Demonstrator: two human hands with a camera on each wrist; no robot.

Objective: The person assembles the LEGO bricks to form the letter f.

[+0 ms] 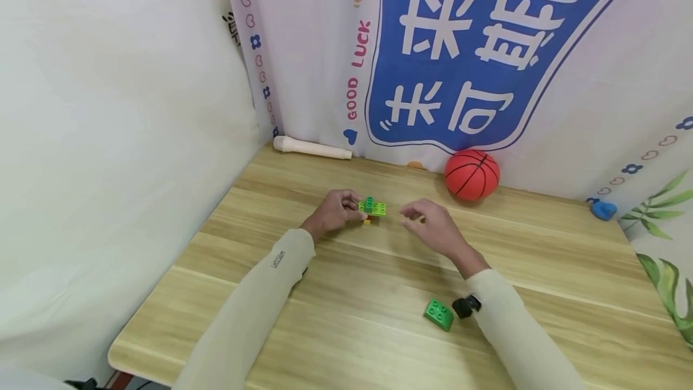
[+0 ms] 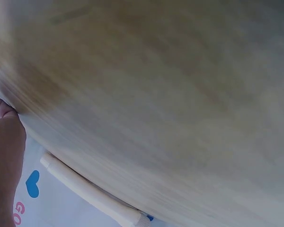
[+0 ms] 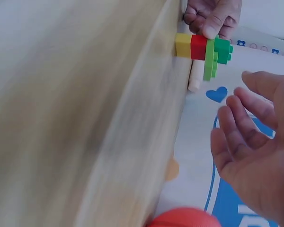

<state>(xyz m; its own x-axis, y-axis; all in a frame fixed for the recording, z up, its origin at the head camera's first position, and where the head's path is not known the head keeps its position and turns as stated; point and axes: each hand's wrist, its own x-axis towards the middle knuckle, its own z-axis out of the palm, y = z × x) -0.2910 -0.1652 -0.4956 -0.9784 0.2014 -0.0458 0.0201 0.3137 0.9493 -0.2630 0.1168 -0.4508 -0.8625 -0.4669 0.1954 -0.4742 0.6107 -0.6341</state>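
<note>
Left hand pinches yellow-red-green plastic brick stack at frame centre. Right hand relaxed open, empty, nearby. Step (judged): brick stacking. Next move likely calls for loose green four-stud plastic brick, below centre.

I'm looking at a wood-grain table with a rounded front-left corner. On it I see a white microphone along the back edge, a red basketball, a small blue object at back right, and a green block, studs up, nearer me.
</note>
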